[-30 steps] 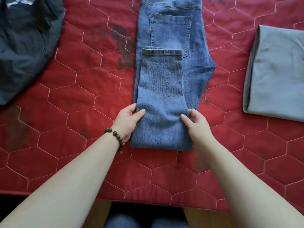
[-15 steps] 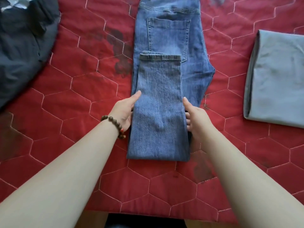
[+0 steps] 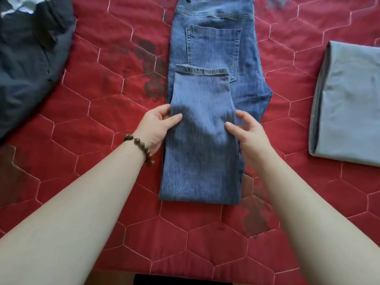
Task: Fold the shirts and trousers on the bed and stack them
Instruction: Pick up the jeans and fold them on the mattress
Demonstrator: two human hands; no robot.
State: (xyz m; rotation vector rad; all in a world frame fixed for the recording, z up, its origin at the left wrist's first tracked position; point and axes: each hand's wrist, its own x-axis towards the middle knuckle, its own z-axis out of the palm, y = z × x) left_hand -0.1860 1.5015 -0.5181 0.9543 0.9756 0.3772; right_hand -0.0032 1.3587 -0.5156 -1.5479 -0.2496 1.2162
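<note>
Lying lengthwise down the middle of a red quilted bedspread (image 3: 92,120) stitched in pale hexagons: blue denim jeans (image 3: 207,140), waistband at the far end, back pocket facing up, lower legs doubled back over the upper part so that the hem sits just below the pocket and the fold edge lies at the near end. Gripping the left edge of the folded-over leg section: left hand (image 3: 157,128), thumb on top of the denim, other fingers curled round the edge and tucked beneath it, so closed on the cloth rather than spread wide. Pinching the right edge of the same layer at about the same level: right hand (image 3: 248,132), thumb on top of the denim, fingers bent around the edge, likewise holding fabric. Slightly raised between the two hands, with a soft shadowed crease across the denim; blurred there, so cannot tell how far off the lower layer. Worn at the left wrist: dark brown wooden bead bracelet (image 3: 139,147), with one reddish bead on its near side. Folded flat at the right edge of the scene, well apart from the jeans: pale grey-blue garment (image 3: 347,101), rectangular, partly cut off by the frame. Heaped loosely at the far left corner: dark navy garment (image 3: 28,58), crumpled, with a bit of lighter striped cloth showing at its far edge. Scattered over the bedspread beside the jeans: darker blotches in the red fabric.
</note>
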